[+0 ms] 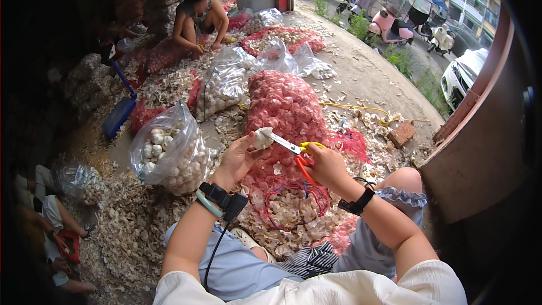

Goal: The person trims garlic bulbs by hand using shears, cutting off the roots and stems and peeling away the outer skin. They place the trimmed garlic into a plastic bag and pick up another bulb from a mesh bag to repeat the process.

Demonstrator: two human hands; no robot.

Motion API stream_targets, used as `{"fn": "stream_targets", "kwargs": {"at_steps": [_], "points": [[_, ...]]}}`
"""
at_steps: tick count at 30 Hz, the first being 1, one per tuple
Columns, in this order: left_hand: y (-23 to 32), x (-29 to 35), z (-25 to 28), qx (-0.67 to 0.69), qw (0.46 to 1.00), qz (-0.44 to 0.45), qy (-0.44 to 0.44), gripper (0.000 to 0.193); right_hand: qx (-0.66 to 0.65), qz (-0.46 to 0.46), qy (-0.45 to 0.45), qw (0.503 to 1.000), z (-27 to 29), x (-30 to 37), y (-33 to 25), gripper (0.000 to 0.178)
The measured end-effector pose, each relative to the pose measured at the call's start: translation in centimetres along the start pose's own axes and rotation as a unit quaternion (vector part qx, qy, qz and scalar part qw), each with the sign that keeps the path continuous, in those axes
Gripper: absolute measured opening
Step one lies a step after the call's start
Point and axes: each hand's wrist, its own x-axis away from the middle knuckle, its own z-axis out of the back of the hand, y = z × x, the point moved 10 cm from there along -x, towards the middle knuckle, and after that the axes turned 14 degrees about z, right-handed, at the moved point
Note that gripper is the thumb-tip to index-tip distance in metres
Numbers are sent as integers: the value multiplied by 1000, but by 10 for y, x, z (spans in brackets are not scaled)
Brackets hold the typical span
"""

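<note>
My left hand point(241, 160) is closed round a whitish garlic bulb point(262, 138), held up in front of me. In my right hand point(326, 165) is a pair of scissors point(287, 144) with red and yellow handles. Their blades reach left to the garlic bulb, at its upper right side. Whether the blades are parted I cannot tell. Just beyond my hands stands a full red mesh sack point(286, 104) of garlic. Below them, an open mesh sack mouth point(293, 206) holds dry garlic skins.
At the left sits an open clear plastic bag point(172, 149) of white bulbs. A blue dustpan point(118, 117) lies beyond it. Another person point(197, 20) crouches at the back, more people sit lower left. Skins cover the floor; a brick point(401, 134) lies right.
</note>
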Motion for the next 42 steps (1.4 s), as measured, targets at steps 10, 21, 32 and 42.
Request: {"fn": "stream_targets", "kwargs": {"at_steps": [10,21,32,42], "points": [[1,-6,-3,-23,1000,5,-14,51,86,74,71,991,5,0,-2,52],[0,-3,5,-28,999,16,-15,50,-27,59,57,996,0,-4,-1,48],[-8,-10,16,37,999,25,16,41,108,57,51,991,1,-5,-8,55],[-6,-5,9,27,999,31,23,43,82,57,33,994,2,-4,-7,50]]}}
